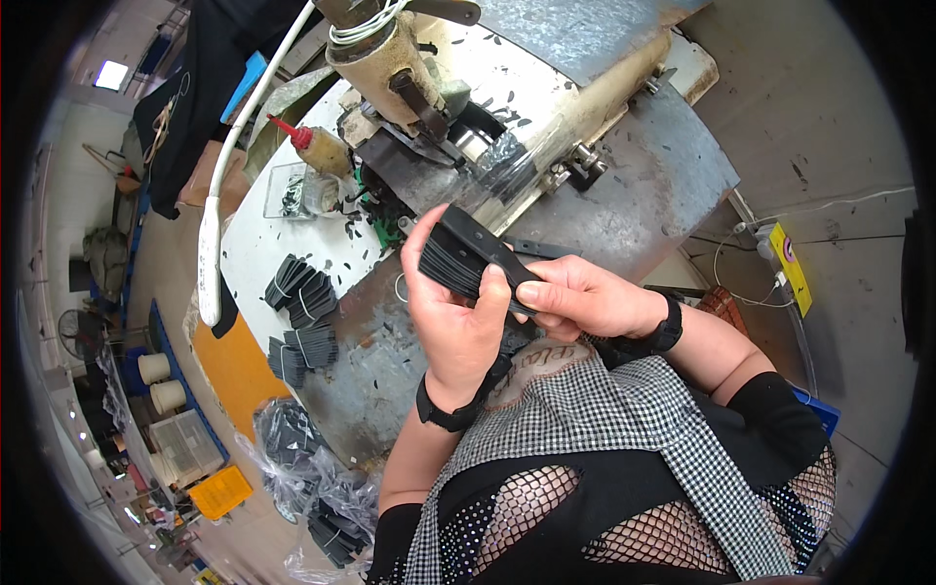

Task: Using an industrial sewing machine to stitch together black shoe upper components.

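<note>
Between my two hands is a thick stack of black strips point(475, 234), fanned a little so the layered edges show. My left hand point(450, 327) grips its left side, fingers behind and thumb pressed on the edges. My right hand point(592, 295) pinches the lower right end between thumb and fingers. Just beyond my hands stands a worn cream-coloured machine point(400, 83) with a long cylindrical arm point(595, 93). Another dark strip point(542, 248) lies on the metal work surface right behind my right hand.
Tied bundles of dark strips point(310, 300) lie at the left. A yellow bottle with a red tip point(320, 148) and a clear box point(289, 191) stand near the machine. A white flexible lamp point(210, 263) rises at the left. Plastic bags point(302, 458) sit below the table edge.
</note>
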### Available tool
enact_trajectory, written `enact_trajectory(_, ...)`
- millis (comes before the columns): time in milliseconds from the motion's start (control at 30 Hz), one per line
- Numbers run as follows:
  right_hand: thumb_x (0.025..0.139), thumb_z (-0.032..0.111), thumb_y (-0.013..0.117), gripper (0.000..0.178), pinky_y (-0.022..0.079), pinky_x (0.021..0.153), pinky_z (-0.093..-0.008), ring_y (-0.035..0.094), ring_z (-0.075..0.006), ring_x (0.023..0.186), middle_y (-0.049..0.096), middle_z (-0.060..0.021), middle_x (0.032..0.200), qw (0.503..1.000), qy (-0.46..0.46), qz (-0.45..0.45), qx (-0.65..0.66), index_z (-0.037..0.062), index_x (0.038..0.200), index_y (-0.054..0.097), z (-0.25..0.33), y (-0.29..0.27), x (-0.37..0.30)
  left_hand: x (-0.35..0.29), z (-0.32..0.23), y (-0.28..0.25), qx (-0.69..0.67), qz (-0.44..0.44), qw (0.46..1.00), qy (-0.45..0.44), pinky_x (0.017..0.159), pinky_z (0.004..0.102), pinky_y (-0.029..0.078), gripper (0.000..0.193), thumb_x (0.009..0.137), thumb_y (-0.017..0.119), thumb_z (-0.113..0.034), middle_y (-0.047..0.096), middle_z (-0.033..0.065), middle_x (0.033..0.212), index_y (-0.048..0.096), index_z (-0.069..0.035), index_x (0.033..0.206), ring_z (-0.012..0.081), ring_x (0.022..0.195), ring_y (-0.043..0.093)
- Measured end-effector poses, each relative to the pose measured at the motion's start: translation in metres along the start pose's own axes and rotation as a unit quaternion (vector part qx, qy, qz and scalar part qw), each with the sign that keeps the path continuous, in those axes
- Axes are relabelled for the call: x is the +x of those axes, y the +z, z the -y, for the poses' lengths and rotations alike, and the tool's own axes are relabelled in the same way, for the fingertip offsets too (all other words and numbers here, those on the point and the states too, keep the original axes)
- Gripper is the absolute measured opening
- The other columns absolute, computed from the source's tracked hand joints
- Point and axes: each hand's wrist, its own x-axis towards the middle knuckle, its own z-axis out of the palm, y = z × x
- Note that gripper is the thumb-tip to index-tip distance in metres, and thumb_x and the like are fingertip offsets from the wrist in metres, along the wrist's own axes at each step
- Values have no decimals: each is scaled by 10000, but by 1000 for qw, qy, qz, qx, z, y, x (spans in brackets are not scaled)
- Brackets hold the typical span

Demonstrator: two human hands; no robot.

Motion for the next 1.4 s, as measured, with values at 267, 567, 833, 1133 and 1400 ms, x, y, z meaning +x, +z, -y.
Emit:
enact_trajectory(267, 993, 326, 439, 332, 260, 421, -204, 306, -16, 487, 354, 85, 593, 995, -16, -4, -95, 89, 762, 461, -4, -5, -1, 5, -4, 3, -111, 29, 993, -28, 781, 308, 526, 599, 798, 484, 86, 575, 103, 935, 265, -18, 1345, 151, 818, 604)
enact_trajectory(567, 977, 310, 479, 308, 355, 525, -252, 382, -65, 583, 438, 55, 639, 975, -52, -24, -215, 34, 841, 499, 4, 1, -3, 4, -4, 7, -29, -46, 998, -31, 636, 269, 527, 342, 890, 500, 20, 589, 82, 815, 420, -3, 1221, 139, 688, 603)
enact_trajectory(833, 988, 326, 449, 291, 231, 407, -197, 289, -28, 439, 332, 75, 551, 999, -2, -11, -41, 71, 872, 527, -2, -1, -3, 7, 5, -11, -231, -6, 970, -78, 755, 308, 540, 161, 894, 594, -55, 636, 117, 934, 535, 30, 1017, 186, 843, 648)
enact_trajectory(1133, 989, 294, 455, 305, 178, 386, -213, 211, -28, 426, 279, 79, 536, 991, 54, 32, 120, 25, 871, 535, 6, -8, 4, 9, -1, -18, -161, 23, 983, -87, 843, 299, 507, 362, 795, 678, 29, 635, 119, 986, 521, 44, 1121, 191, 944, 632)
enact_trajectory(1400, 993, 295, 444, 324, 173, 388, -213, 205, -30, 433, 270, 80, 538, 993, 42, 44, 106, 9, 875, 538, 9, -15, 15, 23, 3, -29, -177, 54, 974, -132, 853, 294, 498, 446, 762, 684, 54, 652, 134, 1017, 529, 47, 1180, 170, 933, 630)
